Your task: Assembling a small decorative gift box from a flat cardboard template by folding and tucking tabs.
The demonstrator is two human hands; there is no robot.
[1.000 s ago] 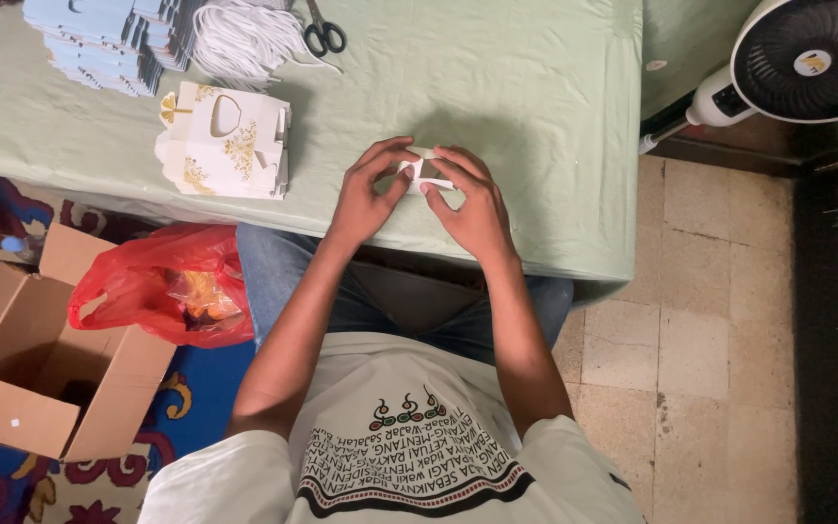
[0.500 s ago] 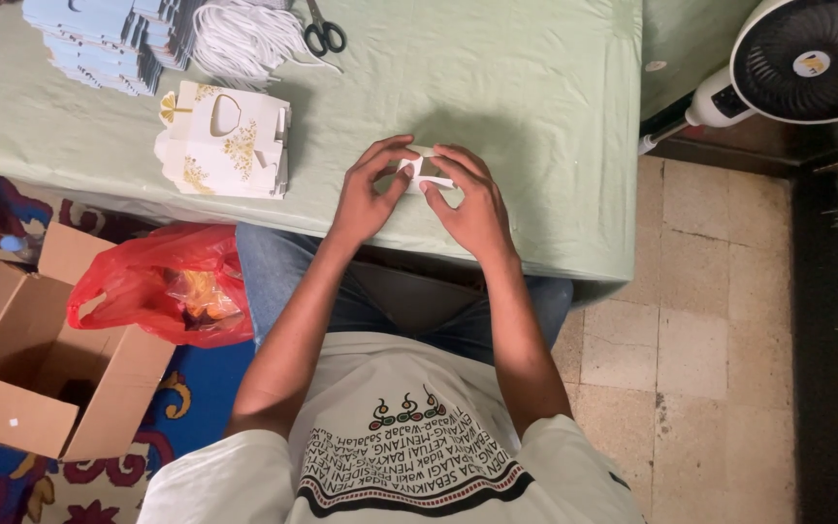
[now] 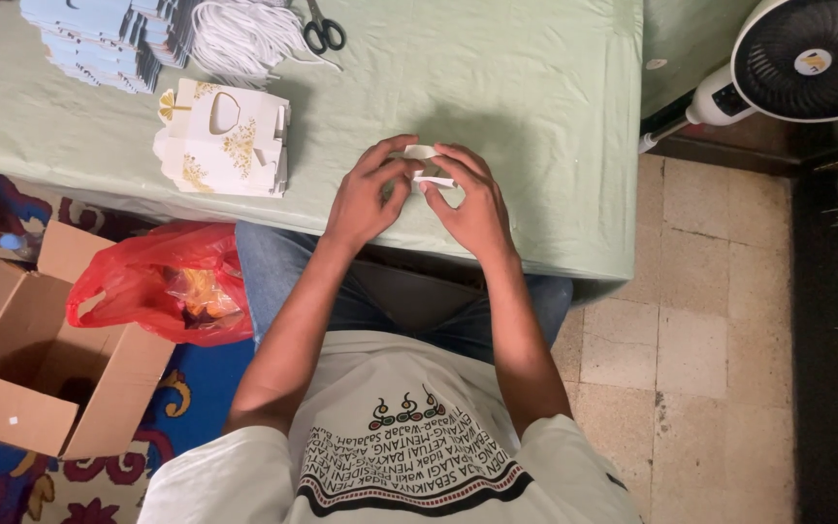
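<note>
White paper strip point(image 3: 426, 165), small and partly folded, pinched between both hands just above the near edge of the green-covered surface point(image 3: 497, 87). Left hand point(image 3: 366, 199) closed on the strip's near-left end with thumb and forefinger, right hand point(image 3: 472, 199) gripping the other end, fingers curled over it, apparently to keep the piece taut and close to the eyes for fine folding. Kept within easy reach, farther back and left of the strip: stack of finished white-and-gold paper bags point(image 3: 225, 146), and beyond it a pile of pale blue flat blanks point(image 3: 99, 44), a bundle of white cord point(image 3: 240, 39) and black-handled scissors point(image 3: 322, 29). Below the surface, left of the strip: red plastic bag point(image 3: 157, 286) and open cardboard box point(image 3: 41, 369) on the floor. Standing fan point(image 3: 807, 58) off to the right.
</note>
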